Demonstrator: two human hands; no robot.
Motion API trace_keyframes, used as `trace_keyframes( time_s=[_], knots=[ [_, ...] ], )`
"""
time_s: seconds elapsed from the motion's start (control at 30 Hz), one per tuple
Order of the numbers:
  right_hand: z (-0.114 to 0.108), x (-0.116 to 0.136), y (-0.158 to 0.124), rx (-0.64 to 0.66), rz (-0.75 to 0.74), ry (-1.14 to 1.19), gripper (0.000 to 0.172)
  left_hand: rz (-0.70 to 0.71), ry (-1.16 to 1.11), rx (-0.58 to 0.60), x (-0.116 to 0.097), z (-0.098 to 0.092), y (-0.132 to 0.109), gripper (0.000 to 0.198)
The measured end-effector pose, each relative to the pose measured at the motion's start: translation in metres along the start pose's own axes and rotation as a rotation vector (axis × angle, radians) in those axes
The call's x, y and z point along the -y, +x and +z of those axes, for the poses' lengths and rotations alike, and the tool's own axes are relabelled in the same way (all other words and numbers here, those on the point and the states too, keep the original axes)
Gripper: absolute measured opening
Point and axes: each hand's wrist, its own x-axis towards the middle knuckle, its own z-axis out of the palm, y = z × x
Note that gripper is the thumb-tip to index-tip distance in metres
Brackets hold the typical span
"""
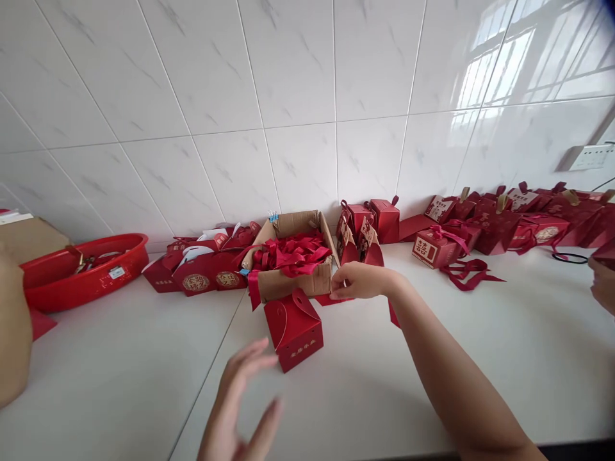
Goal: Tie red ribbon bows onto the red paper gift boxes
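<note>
A folded red gift box point(294, 330) with gold lettering stands on the white table, its flaps closed together at the top. My left hand point(240, 403) hovers just in front of it, slightly blurred, thumb and fingers spread and holding nothing. Beyond the gift box is an open cardboard carton point(288, 285) filled with loose red ribbons point(293, 253). At the carton's front right corner, my right hand point(360, 280) has its fingertips pinched on a red ribbon point(336, 301) lying low by the table. Part of that ribbon is hidden behind the hand.
Left of the carton are more red boxes point(196, 275) and a red plastic basin point(86, 294). Red boxes point(385, 221) stand behind my right hand; many more point(494, 224) line the wall at right, near a loose ribbon point(471, 275). Another person's hand point(604, 288) shows at the right edge.
</note>
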Motion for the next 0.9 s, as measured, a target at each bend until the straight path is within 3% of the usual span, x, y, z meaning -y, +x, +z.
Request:
trace_keyframes(
  time_s=[0.13, 0.23, 0.4, 0.5, 0.9],
  knots=[
    [0.001, 0.01, -0.006, 0.023, -0.057, 0.025, 0.032, -0.045, 0.017, -0.051, 0.013, 0.039, 0.024, 0.038],
    [0.002, 0.015, -0.006, 0.029, -0.069, 0.038, 0.032, -0.088, 0.014, -0.054, 0.018, 0.055, 0.039, 0.049],
    [0.0, 0.016, -0.003, 0.066, -0.078, 0.052, 0.036, -0.147, -0.178, 0.12, 0.015, 0.052, 0.05, 0.049],
    [0.0, 0.014, -0.002, 0.087, -0.065, 0.064, 0.035, -0.134, -0.178, 0.209, 0.011, 0.05, 0.05, 0.046],
    [0.0, 0.017, -0.006, 0.13, 0.006, 0.131, 0.031, -0.121, -0.215, 0.304, 0.009, 0.055, 0.043, 0.045]
  ],
)
